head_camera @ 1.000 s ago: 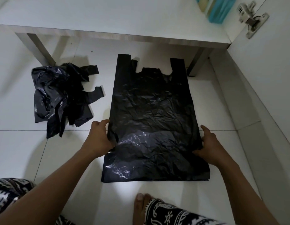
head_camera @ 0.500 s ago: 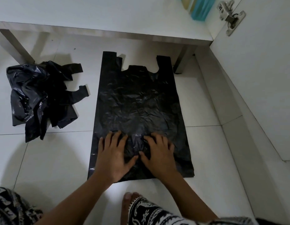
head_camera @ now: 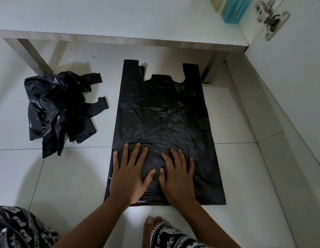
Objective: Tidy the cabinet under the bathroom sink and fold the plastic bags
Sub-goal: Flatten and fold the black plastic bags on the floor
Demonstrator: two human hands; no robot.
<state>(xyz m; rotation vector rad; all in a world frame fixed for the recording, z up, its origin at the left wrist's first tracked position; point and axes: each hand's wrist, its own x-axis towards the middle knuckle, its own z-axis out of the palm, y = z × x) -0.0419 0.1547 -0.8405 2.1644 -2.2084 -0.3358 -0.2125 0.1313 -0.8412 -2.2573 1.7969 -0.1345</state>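
Ten fingers lie straight and spread, pressed flat on the black plastic bag (head_camera: 162,113); nothing is gripped. Your left hand (head_camera: 128,176) covers the bag's lower left portion, its little finger reaching the left edge. Your right hand (head_camera: 177,176) lies just beside it on the lower middle. The two thumb tips sit close together, a narrow strip of plastic showing between them.

Compared with one second ago, your hands have left the bag's side edges, which they were then holding, and have come inward. Compared with half a second ago, they sit on the same lower middle area, palms down as before.

The bag lies flat on the white tiled floor (head_camera: 75,176), handles pointing away from you toward the cabinet, bottom edge nearest you. Creases remain across its middle. It has kept its place on the floor across all three moments.

A crumpled pile of black bags (head_camera: 57,111) rests on the tiles to the left, well apart from the flat one, shape unchanged.

Beyond both, the white cabinet base (head_camera: 120,15) stands on its legs (head_camera: 34,54). Teal packages (head_camera: 232,9) sit at its far right. The open cabinet door (head_camera: 298,77) hangs at right, its metal hinge (head_camera: 271,18) visible.

Your bare foot (head_camera: 150,228) and patterned garment (head_camera: 16,228) show along the lower edge.
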